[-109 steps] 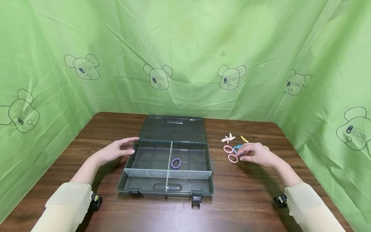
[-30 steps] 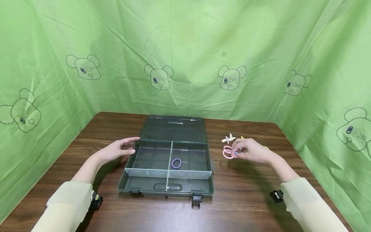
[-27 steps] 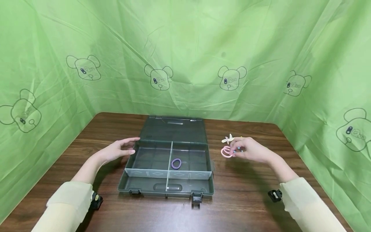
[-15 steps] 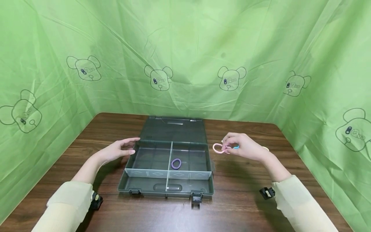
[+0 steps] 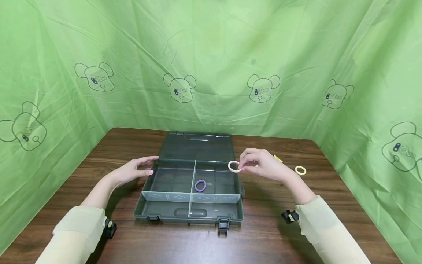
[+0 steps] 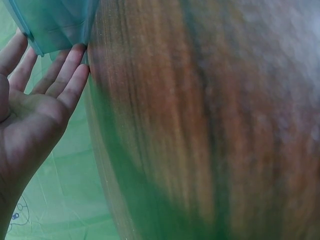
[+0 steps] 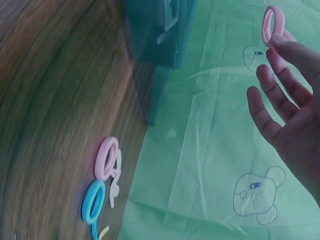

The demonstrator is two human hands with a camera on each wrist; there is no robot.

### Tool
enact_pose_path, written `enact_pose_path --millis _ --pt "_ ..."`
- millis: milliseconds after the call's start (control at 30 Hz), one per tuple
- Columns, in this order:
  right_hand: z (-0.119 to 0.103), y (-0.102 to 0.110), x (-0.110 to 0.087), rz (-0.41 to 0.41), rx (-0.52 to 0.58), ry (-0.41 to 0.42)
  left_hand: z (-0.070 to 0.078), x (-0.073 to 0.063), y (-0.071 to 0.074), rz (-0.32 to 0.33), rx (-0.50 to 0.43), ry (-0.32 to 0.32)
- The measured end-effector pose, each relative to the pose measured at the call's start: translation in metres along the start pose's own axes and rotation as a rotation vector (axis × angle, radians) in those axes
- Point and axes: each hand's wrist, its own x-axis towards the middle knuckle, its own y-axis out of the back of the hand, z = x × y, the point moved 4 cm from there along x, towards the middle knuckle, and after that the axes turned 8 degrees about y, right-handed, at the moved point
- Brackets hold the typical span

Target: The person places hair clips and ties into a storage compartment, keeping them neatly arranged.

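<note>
My right hand (image 5: 263, 165) pinches a pale pink hair tie (image 7: 280, 21) between thumb and index finger. In the head view it hangs over the right rim of the dark, see-through divided box (image 5: 178, 221); the other fingers are spread in the right wrist view. A purple hair tie (image 5: 196, 186) rests in the back right compartment. At the box's left wall, my left hand (image 5: 133, 170) touches the side with relaxed fingers, thumb near the rim. The left wrist view shows its fingertips (image 6: 79, 70) against the box corner.
Behind the box its lid (image 5: 201, 146) lies folded open. In the right wrist view, a pink hair tie (image 7: 100, 162), a blue one (image 7: 86, 205) and a thin white piece (image 7: 114, 186) lie on the table. Farther right are a pale yellow ring (image 5: 296, 169) and a yellow strip (image 5: 278, 158).
My right hand has picked up the pale pink hair tie from the table and carried it left to the box's right rim. The left hand stays at the box's side.
</note>
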Motion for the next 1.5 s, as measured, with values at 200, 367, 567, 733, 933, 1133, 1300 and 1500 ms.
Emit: enact_pose_path --millis 200,367,567,733,933,1133,1300,1500 --pt "-0.001 -0.011 0.01 -0.002 0.008 0.013 0.0 0.0 0.0 -0.001 -0.003 0.01" --pt "0.0 -0.021 0.016 -0.002 0.009 0.015 0.0 0.0 0.001 -0.001 -0.006 0.016" --pt "0.003 -0.036 0.023 0.002 0.023 0.027 -0.002 0.001 0.001 -0.002 -0.002 0.003" --pt "0.006 -0.048 0.027 0.014 0.039 0.048 -0.002 0.001 0.001 -0.003 0.002 0.0" --pt "0.011 -0.063 0.029 0.01 0.018 0.06 0.0 0.0 0.002 -0.007 0.015 0.015" --pt "0.015 -0.082 0.028 -0.053 0.051 0.072 -0.001 0.001 0.001 -0.006 0.006 0.015" --pt "0.016 -0.094 0.029 -0.128 0.07 0.115 -0.001 0.0 0.001 -0.005 0.003 0.014" --pt "0.017 -0.101 0.032 -0.216 0.099 0.111 -0.001 0.0 0.001 -0.005 0.003 0.018"
